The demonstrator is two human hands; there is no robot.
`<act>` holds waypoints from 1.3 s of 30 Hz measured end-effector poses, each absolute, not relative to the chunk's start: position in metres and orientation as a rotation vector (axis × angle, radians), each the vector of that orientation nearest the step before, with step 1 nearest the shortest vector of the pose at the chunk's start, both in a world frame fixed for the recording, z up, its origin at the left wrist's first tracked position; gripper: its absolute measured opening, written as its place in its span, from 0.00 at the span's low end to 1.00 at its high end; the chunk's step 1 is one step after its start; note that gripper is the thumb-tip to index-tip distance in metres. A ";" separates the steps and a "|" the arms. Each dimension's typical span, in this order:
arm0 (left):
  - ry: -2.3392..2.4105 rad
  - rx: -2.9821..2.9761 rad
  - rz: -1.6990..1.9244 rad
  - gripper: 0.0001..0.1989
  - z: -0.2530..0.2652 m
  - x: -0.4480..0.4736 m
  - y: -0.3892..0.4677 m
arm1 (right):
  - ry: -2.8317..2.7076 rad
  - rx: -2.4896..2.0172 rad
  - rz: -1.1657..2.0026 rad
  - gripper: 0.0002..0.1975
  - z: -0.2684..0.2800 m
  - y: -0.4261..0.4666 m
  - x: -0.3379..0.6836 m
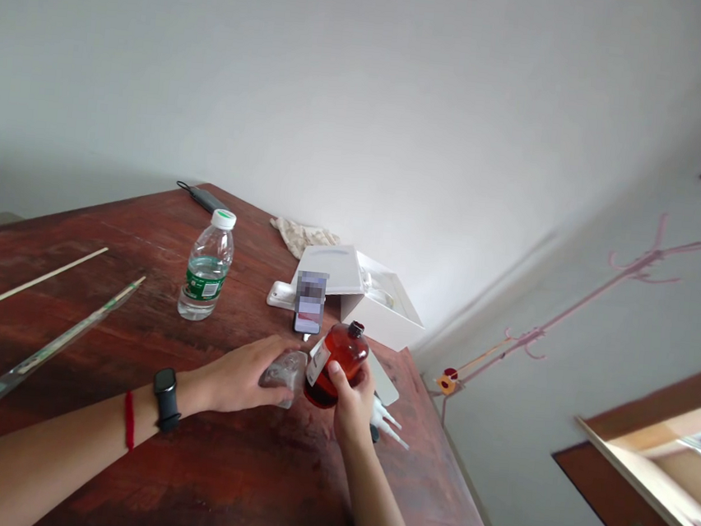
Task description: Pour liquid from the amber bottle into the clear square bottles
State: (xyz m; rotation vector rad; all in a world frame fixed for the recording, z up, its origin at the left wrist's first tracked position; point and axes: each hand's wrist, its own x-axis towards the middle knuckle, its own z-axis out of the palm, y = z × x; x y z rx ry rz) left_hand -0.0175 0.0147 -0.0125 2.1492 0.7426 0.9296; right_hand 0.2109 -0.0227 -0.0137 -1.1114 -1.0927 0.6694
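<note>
My right hand (355, 400) is wrapped round a brown glass bottle (343, 349) with a white label. The bottle's mouth is uncapped, it leans a little, and dark liquid shows low inside. To its left, my left hand (250, 373) grips a clear plastic cup (285, 377), thumb on the near side and fingers on the far side. Cup and bottle are close beside each other, and I cannot tell whether they touch. Just behind them a phone (309, 304) stands propped up with its screen facing me.
On the dark red table (181, 478) stand a water bottle (206, 270) and an open white box (376, 311). A bare chopstick (32, 282) and wrapped chopsticks (57, 346) lie left. White droppers or tips (390, 422) lie beside my right wrist. A pink coat rack (535, 335) is right.
</note>
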 end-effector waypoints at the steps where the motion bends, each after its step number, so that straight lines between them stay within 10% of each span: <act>1: 0.747 2.148 0.935 0.33 -0.012 -0.018 0.015 | -1.094 -1.106 0.672 0.24 -0.014 -0.022 0.211; 39: 1.039 2.016 1.419 0.25 -0.023 -0.019 0.037 | -1.228 -1.152 0.777 0.39 -0.023 -0.021 0.199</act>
